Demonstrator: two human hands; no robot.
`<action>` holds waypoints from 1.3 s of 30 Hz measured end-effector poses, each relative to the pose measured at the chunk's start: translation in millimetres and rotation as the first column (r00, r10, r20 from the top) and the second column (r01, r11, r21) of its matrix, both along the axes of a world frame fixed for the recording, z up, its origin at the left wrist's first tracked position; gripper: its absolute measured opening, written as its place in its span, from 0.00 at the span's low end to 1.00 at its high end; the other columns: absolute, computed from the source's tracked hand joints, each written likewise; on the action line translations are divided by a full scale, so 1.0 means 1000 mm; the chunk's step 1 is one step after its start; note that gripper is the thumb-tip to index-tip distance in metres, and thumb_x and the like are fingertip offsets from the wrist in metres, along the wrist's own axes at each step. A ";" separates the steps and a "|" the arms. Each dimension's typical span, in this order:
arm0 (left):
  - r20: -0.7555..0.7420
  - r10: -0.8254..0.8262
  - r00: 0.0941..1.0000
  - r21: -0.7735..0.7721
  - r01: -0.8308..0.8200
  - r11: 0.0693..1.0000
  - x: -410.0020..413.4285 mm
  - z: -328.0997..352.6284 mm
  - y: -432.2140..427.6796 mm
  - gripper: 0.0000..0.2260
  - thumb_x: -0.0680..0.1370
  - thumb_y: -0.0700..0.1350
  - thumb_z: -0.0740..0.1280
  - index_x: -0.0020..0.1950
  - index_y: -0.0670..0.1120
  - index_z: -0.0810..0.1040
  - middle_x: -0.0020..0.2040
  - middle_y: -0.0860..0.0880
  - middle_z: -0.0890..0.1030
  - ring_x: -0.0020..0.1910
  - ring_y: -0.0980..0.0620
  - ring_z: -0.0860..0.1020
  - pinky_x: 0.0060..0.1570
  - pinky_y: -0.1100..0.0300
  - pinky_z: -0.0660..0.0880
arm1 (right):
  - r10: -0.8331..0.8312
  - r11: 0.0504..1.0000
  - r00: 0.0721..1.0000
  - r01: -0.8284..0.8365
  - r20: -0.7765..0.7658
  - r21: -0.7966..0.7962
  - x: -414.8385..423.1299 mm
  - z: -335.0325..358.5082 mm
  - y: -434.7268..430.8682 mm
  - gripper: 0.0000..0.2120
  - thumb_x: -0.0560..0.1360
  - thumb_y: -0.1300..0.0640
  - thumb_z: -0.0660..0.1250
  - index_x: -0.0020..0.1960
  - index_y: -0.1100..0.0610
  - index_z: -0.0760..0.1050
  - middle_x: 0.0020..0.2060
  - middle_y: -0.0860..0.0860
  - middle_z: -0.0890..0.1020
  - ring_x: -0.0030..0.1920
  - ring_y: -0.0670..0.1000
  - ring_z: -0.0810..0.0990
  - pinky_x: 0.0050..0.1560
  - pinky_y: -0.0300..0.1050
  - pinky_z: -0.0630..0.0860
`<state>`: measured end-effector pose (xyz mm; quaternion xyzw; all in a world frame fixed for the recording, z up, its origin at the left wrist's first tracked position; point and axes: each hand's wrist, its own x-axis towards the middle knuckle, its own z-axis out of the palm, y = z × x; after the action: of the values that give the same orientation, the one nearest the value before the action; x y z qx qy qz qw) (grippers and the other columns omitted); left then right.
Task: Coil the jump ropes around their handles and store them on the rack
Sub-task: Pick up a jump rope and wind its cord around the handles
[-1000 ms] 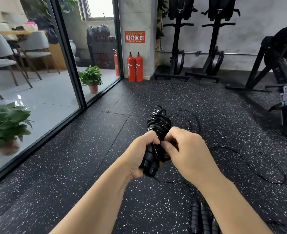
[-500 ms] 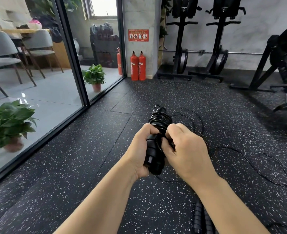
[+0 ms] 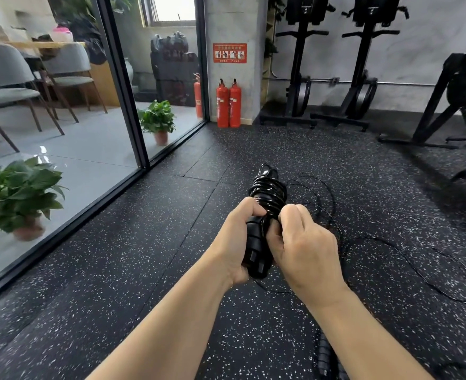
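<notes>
A black jump rope bundle [image 3: 266, 196] is held up in front of me, its cord wound in tight turns around the upper part of the paired black handles [image 3: 255, 250]. My left hand [image 3: 236, 242] grips the handles from the left. My right hand [image 3: 306, 248] is curled against the bundle from the right, pinching the cord at the handles. A loose black cord [image 3: 418, 270] trails over the floor to the right. Another pair of black handles [image 3: 326, 360] lies on the floor under my right forearm. No rack shows in this view.
Speckled black rubber floor [image 3: 144, 256] spreads around me. A glass partition [image 3: 122, 86] runs along the left with potted plants [image 3: 157, 122] behind it. Two red fire extinguishers [image 3: 229, 104] stand at the pillar. Black gym machines [image 3: 336, 64] line the back wall and right side.
My right hand has turned further over the bundle, its fingers moving up and closer onto the cord. The left hand keeps its grip on the handles.
</notes>
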<state>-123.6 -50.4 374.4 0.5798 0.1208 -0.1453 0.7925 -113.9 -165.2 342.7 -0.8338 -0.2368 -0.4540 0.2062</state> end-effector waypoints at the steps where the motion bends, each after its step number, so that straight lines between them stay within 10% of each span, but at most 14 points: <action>1: -0.003 0.011 1.000 -0.008 -0.011 1.000 0.000 0.000 0.000 0.14 0.73 0.52 0.61 0.28 0.49 0.71 0.29 0.49 0.70 0.27 0.51 0.66 0.33 0.59 0.61 | 0.025 1.000 1.000 -0.025 -0.015 0.005 0.001 0.000 0.000 0.14 0.82 0.52 0.52 0.40 0.57 0.63 0.31 0.50 0.68 0.26 0.46 0.57 0.23 0.38 0.55; 16: -0.036 -0.010 0.999 0.003 0.010 1.000 0.001 0.000 -0.006 0.16 0.74 0.49 0.63 0.26 0.47 0.75 0.26 0.49 0.74 0.24 0.51 0.70 0.33 0.60 0.66 | -0.030 0.998 0.992 0.023 -0.122 -0.061 0.001 0.004 -0.006 0.09 0.74 0.55 0.57 0.37 0.58 0.66 0.28 0.51 0.72 0.19 0.54 0.71 0.21 0.39 0.56; 32: -0.078 -0.014 0.997 -0.056 0.010 0.998 0.004 0.000 0.006 0.10 0.72 0.47 0.61 0.32 0.44 0.75 0.29 0.47 0.75 0.25 0.49 0.72 0.32 0.61 0.68 | -0.046 0.999 0.988 0.041 -0.146 -0.031 -0.009 0.006 0.000 0.10 0.76 0.53 0.58 0.38 0.57 0.66 0.31 0.49 0.71 0.26 0.48 0.58 0.23 0.35 0.48; 39: -0.074 0.004 0.997 -0.097 -0.011 0.995 0.006 -0.001 0.010 0.13 0.73 0.47 0.60 0.30 0.45 0.74 0.28 0.47 0.74 0.25 0.49 0.72 0.34 0.59 0.69 | 0.061 0.998 0.991 -0.062 -0.118 -0.002 -0.005 0.009 0.004 0.09 0.76 0.56 0.60 0.43 0.61 0.73 0.41 0.53 0.74 0.30 0.53 0.73 0.22 0.45 0.68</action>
<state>-117.8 -40.7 373.4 0.5342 0.1446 -0.1694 0.8155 -119.0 -160.9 351.7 -0.8521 -0.2510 -0.3967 0.2316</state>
